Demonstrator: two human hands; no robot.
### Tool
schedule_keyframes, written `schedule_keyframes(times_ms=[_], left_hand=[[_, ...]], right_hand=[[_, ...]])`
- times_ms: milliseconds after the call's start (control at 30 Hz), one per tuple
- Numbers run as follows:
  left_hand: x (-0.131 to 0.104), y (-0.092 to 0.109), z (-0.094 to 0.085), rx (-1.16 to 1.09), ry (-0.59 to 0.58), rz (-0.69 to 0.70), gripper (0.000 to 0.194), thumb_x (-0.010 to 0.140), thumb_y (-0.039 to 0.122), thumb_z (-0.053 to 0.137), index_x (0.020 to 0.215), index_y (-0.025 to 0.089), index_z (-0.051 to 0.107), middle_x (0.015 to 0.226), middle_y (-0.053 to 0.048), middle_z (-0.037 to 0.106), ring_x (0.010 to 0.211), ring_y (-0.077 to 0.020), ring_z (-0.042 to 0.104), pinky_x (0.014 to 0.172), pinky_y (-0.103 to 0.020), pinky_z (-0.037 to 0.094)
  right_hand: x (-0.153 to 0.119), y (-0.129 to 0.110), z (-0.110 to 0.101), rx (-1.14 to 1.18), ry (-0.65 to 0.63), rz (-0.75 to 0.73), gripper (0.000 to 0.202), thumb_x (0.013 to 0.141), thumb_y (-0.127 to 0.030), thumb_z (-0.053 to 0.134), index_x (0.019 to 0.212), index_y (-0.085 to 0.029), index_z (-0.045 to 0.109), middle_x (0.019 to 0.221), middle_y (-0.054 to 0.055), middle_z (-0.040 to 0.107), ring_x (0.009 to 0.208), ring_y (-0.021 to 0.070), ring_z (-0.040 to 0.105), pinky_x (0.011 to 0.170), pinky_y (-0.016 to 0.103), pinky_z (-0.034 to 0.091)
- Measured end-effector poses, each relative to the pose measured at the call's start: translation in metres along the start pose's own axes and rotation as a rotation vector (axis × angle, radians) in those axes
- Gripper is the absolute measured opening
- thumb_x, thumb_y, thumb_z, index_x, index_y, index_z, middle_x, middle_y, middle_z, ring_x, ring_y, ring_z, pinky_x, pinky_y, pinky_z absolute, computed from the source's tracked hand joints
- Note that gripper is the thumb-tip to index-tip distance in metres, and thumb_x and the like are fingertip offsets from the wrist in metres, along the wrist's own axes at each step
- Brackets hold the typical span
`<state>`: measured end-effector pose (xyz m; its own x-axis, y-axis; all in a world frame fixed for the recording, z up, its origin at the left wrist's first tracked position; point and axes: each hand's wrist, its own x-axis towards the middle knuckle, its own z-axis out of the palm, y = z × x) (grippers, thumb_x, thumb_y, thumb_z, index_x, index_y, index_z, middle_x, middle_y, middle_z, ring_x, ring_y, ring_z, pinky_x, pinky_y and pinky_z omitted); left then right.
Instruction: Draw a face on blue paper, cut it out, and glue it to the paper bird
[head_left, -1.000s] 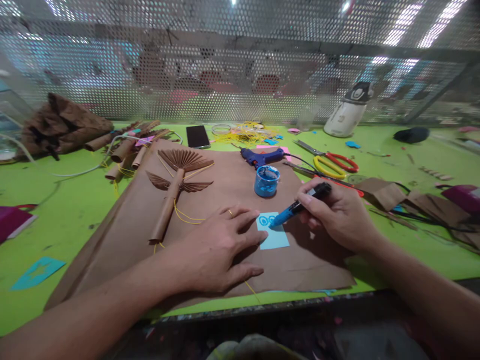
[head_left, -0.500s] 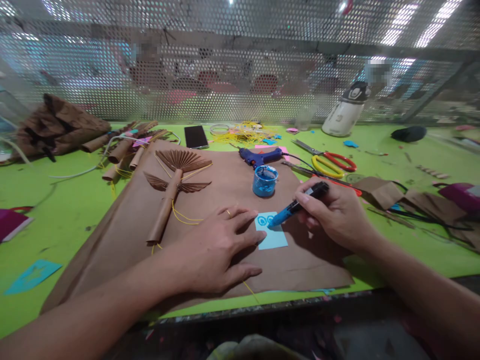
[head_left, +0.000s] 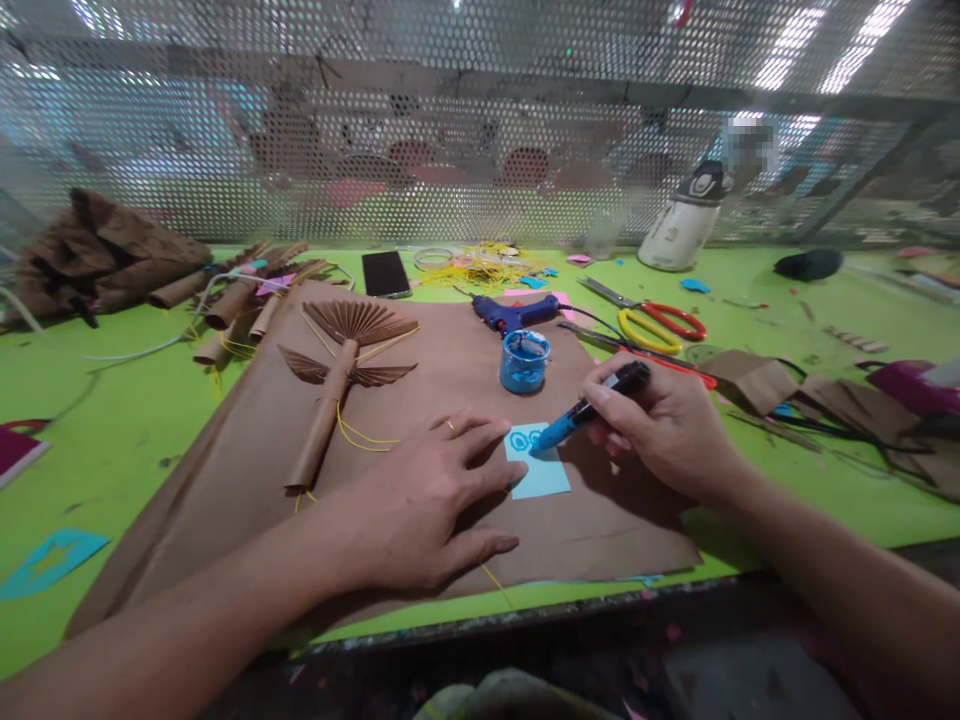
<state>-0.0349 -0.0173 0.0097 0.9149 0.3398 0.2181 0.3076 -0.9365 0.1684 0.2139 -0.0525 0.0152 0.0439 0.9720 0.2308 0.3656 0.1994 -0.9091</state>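
Observation:
A small light-blue paper [head_left: 541, 478] lies on a large brown paper sheet [head_left: 600, 535], with two ringed, eye-like shapes drawn near its top. My right hand [head_left: 660, 420] grips a blue marker with a black end [head_left: 574, 420], its tip at the paper just below the drawn rings. Flat with fingers spread, my left hand [head_left: 442, 490] rests on the sheet, fingertips on the light-blue paper's left edge. Left of it lies a brown paper figure [head_left: 330, 410], a rolled tube with pleated fans and yellow string. A blue-smeared small tub [head_left: 524, 362] stands behind the light-blue paper.
Behind the tub lie a blue glue gun [head_left: 514, 313] and scissors with red and yellow handles [head_left: 652, 325]. A phone [head_left: 386, 274], yellow strands [head_left: 487, 265] and a white bottle [head_left: 679, 225] stand toward the perforated screen [head_left: 465, 130]. Rolled brown tubes [head_left: 225, 310] are piled left.
The whole view has shifted slightly, so things appear a little further left. My right hand still holds the marker at the paper; my left hand stays in place.

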Motion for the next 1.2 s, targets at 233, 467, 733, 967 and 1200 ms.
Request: schedule_keyframes(times_ms=[233,467,733,967,1200], left_hand=[[-0.0006,-0.0007,0.0015,-0.019,-0.003,-0.005,0.045,0.091,0.047,0.058,0.125,0.018,0.064,0.134,-0.020,0.058,0.123,-0.0372,0.053,0.102,-0.056,0.043],[-0.0003,-0.0006,0.0006,-0.010,-0.017,-0.006,0.046,0.092,0.049,0.057,0.126,0.018,0.064,0.133,-0.021,0.058,0.122,-0.0380,0.053,0.101,-0.056,0.044],[-0.0005,-0.0009,0.0007,0.007,-0.027,0.000,0.047,0.093,0.048,0.055,0.128,0.018,0.063,0.134,-0.021,0.057,0.123,-0.0388,0.052,0.101,-0.057,0.045],[0.0005,-0.0001,-0.0012,-0.010,-0.025,-0.005,0.047,0.092,0.048,0.057,0.126,0.017,0.065,0.134,-0.021,0.057,0.123,-0.0390,0.053,0.100,-0.057,0.045],[-0.0005,-0.0015,0.0007,-0.007,-0.046,-0.015,0.048,0.092,0.049,0.056,0.129,0.018,0.063,0.137,-0.021,0.056,0.125,-0.0399,0.051,0.101,-0.058,0.044]], right_hand=[[0.0001,-0.0011,0.0005,-0.009,0.001,0.009,0.024,0.089,-0.043,0.064,0.077,-0.023,0.057,0.048,-0.004,0.058,0.036,0.0101,0.049,0.037,0.023,0.041],[0.0005,-0.0019,0.0011,-0.007,0.020,0.004,0.023,0.088,-0.041,0.064,0.076,-0.023,0.056,0.048,-0.004,0.057,0.036,0.0105,0.049,0.038,0.023,0.040],[-0.0009,-0.0021,0.0005,0.009,0.029,0.002,0.023,0.088,-0.042,0.064,0.076,-0.024,0.055,0.048,-0.004,0.057,0.036,0.0108,0.050,0.037,0.023,0.041],[0.0002,-0.0045,-0.0002,-0.064,-0.010,-0.043,0.016,0.085,-0.032,0.064,0.075,-0.022,0.057,0.046,-0.005,0.058,0.034,0.0100,0.051,0.035,0.020,0.042],[0.0012,-0.0015,-0.0041,0.016,0.137,-0.056,0.013,0.086,-0.027,0.064,0.076,-0.021,0.060,0.045,-0.005,0.059,0.033,0.0086,0.050,0.034,0.018,0.040]])
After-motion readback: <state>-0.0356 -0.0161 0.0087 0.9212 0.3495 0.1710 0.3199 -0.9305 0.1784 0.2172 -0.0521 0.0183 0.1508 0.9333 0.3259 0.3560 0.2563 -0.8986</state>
